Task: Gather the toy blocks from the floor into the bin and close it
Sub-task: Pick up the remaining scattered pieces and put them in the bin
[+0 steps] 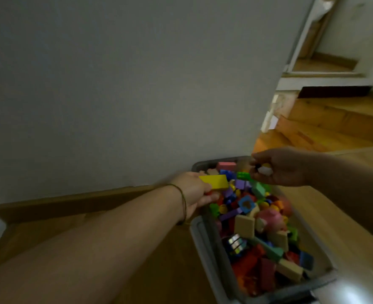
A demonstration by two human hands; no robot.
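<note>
A grey plastic bin [205, 244] stands on the wooden floor against the wall, filled with several coloured toy blocks [258, 218]. My left hand [192, 190] reaches over the bin's far left rim and grips a yellow rectangular block [214, 181]; something red shows under its fingers. My right hand [279, 166] hovers over the bin's far end, fingers curled round a few small pieces: a white one [265, 170] and a green studded brick [243, 175] sticking out to the left. No lid is in view.
A plain grey wall [115, 84] rises right behind the bin, with a wooden skirting board [60, 202] along its foot. Wooden floor [334, 128] stretches to the right toward a doorway [321, 62] with a white frame.
</note>
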